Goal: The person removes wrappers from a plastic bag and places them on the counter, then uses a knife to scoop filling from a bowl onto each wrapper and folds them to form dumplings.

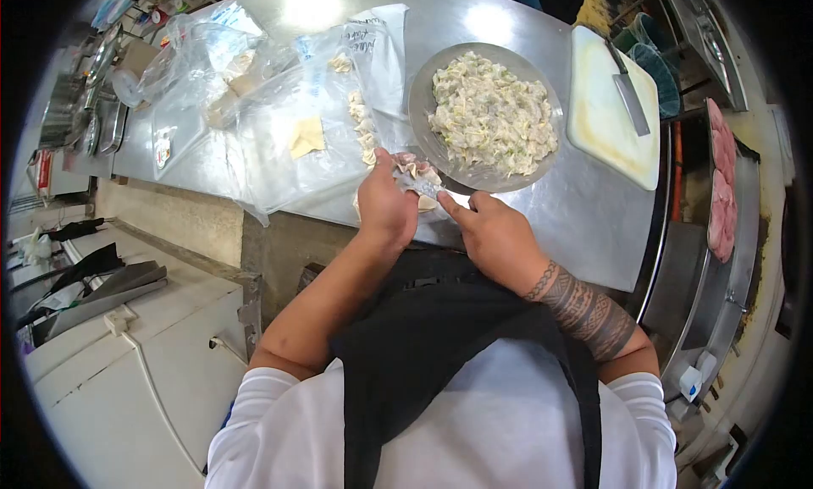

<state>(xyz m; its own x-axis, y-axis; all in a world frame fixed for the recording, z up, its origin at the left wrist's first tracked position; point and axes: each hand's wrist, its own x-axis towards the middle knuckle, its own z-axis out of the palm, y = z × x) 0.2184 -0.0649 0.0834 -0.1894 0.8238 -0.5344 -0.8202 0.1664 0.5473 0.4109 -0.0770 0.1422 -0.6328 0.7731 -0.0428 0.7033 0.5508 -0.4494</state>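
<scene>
My left hand (391,203) is closed around a dumpling wrapper with pale, moist filling (417,177) on it, held over the table's near edge. Close beside it, my right hand (501,239) has its fingers curled and its index finger pointing at the filling; whatever it grips is hidden. Just beyond my hands stands a wide metal bowl (418,108) of chopped, pale filling (491,112) with green bits. Folded dumplings (359,112) lie in a row on a clear plastic sheet (269,125), to the right of a yellowish square wrapper (306,137).
A white cutting board (600,108) with a cleaver (631,104) lies at the right of the metal table (584,235). Crumpled plastic bags (182,57) cover the back left. A tray of pink meat (722,180) stands at far right, a white cabinet (152,353) at left.
</scene>
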